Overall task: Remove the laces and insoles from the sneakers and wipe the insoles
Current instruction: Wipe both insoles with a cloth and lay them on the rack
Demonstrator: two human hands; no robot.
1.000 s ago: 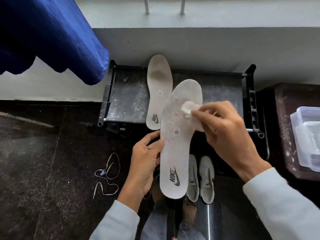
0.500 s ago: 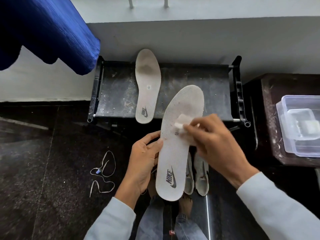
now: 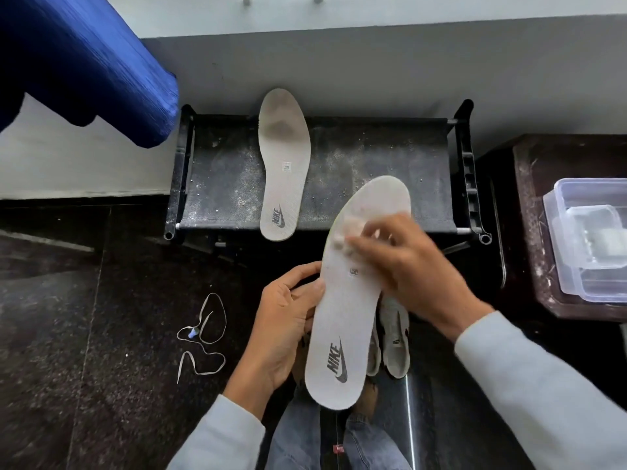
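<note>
Insole (image 3: 353, 300) up over the lap, left hand (image 3: 288, 330) pinching its left edge; right hand (image 3: 407, 266), blurred, presses a wipe (image 3: 342, 234) near the toe. Second insole (image 3: 284, 164) lies clear on the rack (image 3: 390, 171).

A matt, cloth-topped insole (image 3: 349, 300) above a glossy speckled stone floor (image 3: 84, 334); the black fabric rack shelf (image 3: 373, 171) looks dusty.

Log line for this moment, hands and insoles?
left hand: holds insole | right hand: rubs wipe on it | second insole: on rack
</note>
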